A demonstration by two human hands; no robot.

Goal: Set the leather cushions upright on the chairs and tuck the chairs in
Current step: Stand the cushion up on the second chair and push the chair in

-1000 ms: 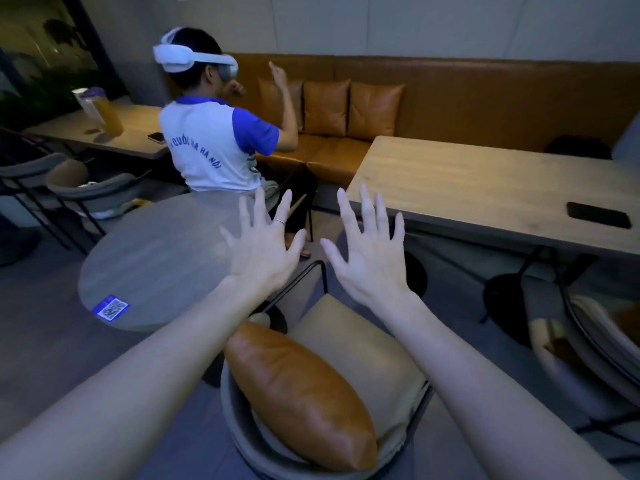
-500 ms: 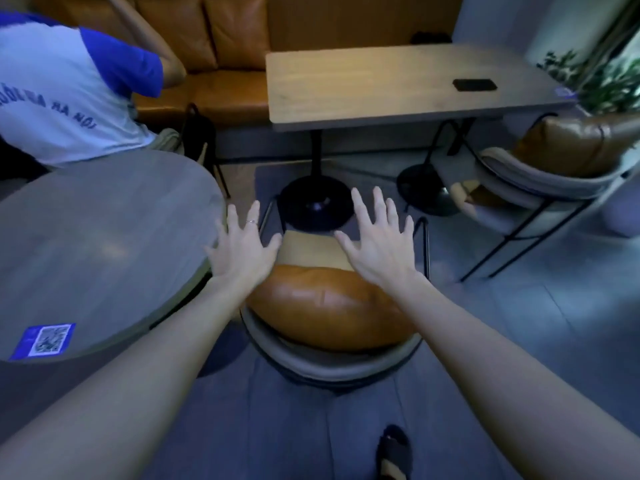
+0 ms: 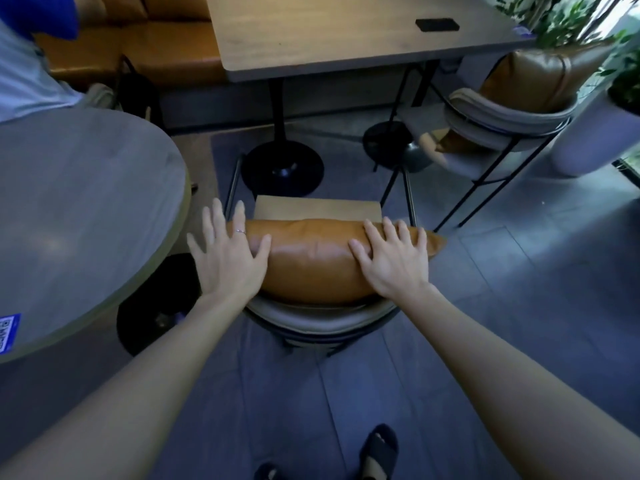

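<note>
landing now: both hands are on the cushion, where half a second ago they hovered above it. left hand lies flat on the 9 o'clock end, fingers spread wide, gripping nothing; right hand presses the 3 o'clock end, fingers splayed, not curled around it. the cushion leans against the chair back, seat pad at 12 o'clock. second chair sits at 2 o'clock, nearer than before.
</note>
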